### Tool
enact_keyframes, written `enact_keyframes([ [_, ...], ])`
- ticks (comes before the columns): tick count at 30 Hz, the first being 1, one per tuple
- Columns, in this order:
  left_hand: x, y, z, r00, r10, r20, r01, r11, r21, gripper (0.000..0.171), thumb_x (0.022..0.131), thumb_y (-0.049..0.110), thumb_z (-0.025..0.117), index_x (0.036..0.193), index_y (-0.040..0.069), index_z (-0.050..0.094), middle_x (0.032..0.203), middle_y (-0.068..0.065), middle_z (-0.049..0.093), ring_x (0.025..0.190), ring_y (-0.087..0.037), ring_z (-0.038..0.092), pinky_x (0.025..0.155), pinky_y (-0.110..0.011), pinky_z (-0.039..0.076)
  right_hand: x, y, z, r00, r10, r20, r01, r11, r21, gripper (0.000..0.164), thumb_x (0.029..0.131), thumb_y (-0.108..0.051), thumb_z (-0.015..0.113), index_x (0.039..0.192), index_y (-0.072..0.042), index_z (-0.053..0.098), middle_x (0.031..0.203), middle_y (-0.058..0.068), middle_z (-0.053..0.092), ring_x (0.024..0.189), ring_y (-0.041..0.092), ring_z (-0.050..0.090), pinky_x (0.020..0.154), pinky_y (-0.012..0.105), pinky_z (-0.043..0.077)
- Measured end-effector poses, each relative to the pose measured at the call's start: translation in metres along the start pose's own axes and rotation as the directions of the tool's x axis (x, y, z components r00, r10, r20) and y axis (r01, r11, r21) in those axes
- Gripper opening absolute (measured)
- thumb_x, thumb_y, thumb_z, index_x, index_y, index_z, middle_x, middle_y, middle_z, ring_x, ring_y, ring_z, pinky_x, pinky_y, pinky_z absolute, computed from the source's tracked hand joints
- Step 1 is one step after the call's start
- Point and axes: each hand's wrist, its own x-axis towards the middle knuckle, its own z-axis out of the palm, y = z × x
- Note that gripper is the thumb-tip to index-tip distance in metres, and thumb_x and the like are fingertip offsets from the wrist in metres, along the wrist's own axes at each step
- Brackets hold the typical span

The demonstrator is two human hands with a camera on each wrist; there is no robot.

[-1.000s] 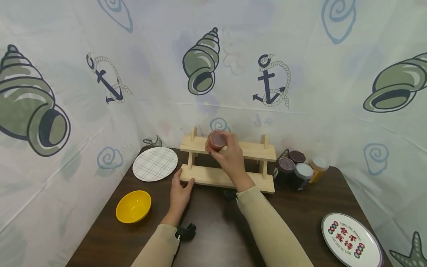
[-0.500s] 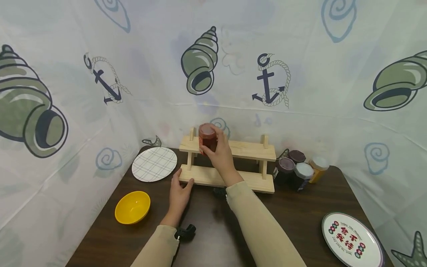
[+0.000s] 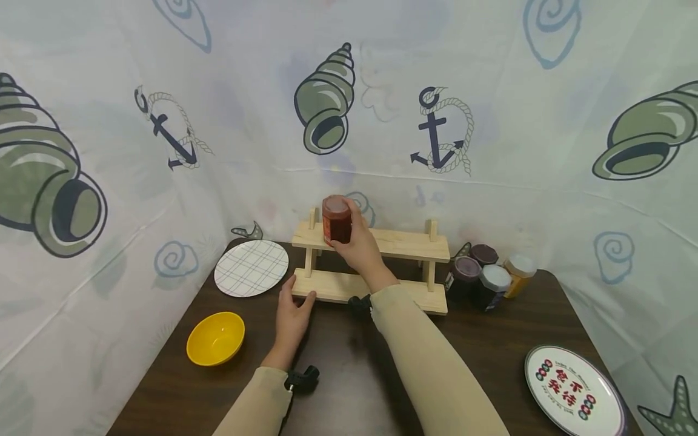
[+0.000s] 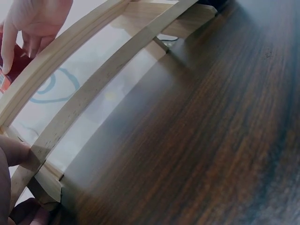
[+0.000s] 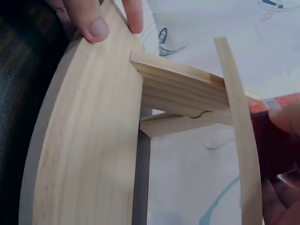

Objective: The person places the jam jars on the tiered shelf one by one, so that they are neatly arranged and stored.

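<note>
My right hand (image 3: 361,245) grips a jar (image 3: 334,224) of dark red contents with a reddish lid. It holds the jar upright at the left end of the top shelf of a two-tier wooden rack (image 3: 406,243). In the right wrist view the jar (image 5: 276,145) shows just behind the upper plank's edge, which hides its base. My left hand (image 3: 291,321) grips the left end of the rack's lower plank (image 5: 89,126). Its thumb (image 4: 15,152) lies against the plank's front edge, with other fingers underneath at the corner in the left wrist view.
Right of the rack stand several jars (image 3: 495,281), dark ones and a yellow one. A checked plate (image 3: 252,268) lies to its left, with a yellow bowl (image 3: 216,339) nearer. A white plate with red lettering (image 3: 574,390) lies at the right. Patterned cloth surrounds the dark table.
My right hand has moved left along the top shelf with the red jar, turning it from tilted towards me to upright. The left hand stays on the lower plank.
</note>
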Motion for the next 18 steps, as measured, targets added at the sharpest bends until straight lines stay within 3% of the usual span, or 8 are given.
enact_keyframes([
  [9, 0.0025, -0.0023, 0.0017, 1.0, 0.006, -0.015, -0.006, 1.0, 0.017, 0.075, 0.104, 0.022, 0.076, 0.167, 0.007, 0.038, 0.168, -0.023, 0.042, 0.157, -0.04, 0.042, 0.119, -0.063, 0.047, 0.0056, -0.002, 0.0091, 0.999, -0.009, -0.035, 0.008, 0.999, -0.037, 0.115, 0.095, -0.016, 0.087, 0.169, -0.053, 0.008, 0.163, 0.02, 0.045, 0.141, 0.046, 0.059, 0.11, 0.066, 0.053],
  [18, 0.0012, -0.0024, 0.0012, 1.0, 0.0, -0.012, 0.0, 1.0, -0.001, 0.075, 0.104, 0.023, 0.076, 0.167, 0.009, 0.039, 0.168, -0.022, 0.041, 0.157, -0.039, 0.042, 0.12, -0.063, 0.046, 0.0046, 0.0034, 0.0111, 1.0, 0.021, -0.016, -0.021, 1.0, -0.018, 0.123, 0.092, -0.004, 0.082, 0.167, -0.06, 0.001, 0.16, 0.023, 0.042, 0.131, 0.048, 0.063, 0.1, 0.062, 0.058],
])
